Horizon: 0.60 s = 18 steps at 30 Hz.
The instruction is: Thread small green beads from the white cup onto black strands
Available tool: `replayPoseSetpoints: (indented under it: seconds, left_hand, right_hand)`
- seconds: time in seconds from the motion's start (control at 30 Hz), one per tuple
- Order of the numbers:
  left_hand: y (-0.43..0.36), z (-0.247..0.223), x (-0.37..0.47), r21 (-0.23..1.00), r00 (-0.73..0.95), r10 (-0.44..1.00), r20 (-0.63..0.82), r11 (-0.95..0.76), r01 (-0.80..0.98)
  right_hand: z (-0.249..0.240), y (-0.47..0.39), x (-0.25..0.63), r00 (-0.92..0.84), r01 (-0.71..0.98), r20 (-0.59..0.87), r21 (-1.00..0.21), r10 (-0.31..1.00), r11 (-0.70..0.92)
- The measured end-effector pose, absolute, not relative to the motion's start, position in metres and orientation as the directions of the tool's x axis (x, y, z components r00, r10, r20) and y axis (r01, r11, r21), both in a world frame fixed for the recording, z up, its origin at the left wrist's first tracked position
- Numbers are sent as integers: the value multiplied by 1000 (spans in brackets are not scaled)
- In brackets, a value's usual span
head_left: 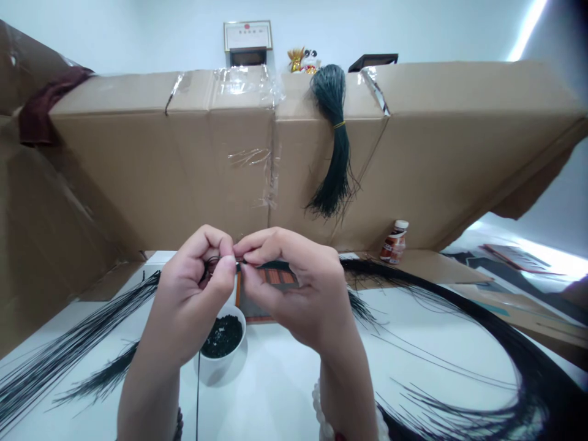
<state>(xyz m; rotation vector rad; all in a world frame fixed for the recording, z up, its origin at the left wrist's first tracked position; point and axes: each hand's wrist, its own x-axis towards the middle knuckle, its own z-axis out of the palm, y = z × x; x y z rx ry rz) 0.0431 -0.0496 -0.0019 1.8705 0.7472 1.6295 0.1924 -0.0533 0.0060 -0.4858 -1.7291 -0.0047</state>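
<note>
Fine work is in progress above and beyond the white bowl (215, 369), and it looks unfinished: the left hand (195, 291) pinches a thin dark strand (212, 262) between thumb and fingers, and the right hand (301, 285) has thumb and fingertips brought together on what seems to be the same strand, meeting the left's tips. The exact join is too small to make out. Inside the bowl, dark bits (223, 337) are heaped near the rim; whether they are finished pieces or scraps, I cannot tell. Plenty of loose material lies out on the tabletop (275, 383): long strands (87, 337) left of the bowl, and a thick dark bundle (478, 309) curving well to its right. A tied bundle (337, 153) hangs beyond the bowl, its yellow band in place, so that stock appears unopened.
</note>
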Motion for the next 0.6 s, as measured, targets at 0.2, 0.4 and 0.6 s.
replayPoseSetpoints:
  seconds: [0.2, 0.4, 0.6]
  left_hand:
    - [-48, -1, 44, 702, 120, 706, 699, -708, 74]
    - [-46, 1, 43, 710, 107, 715, 691, -699, 84]
    - [-42, 0, 43, 748, 185, 739, 647, -663, 32]
  right_hand:
    - [5, -52, 193, -143, 343, 939, -251, 314, 905]
    - [5, -59, 190, -169, 446, 917, -257, 363, 857]
    - [8, -63, 192, -133, 518, 858, -366, 495, 773]
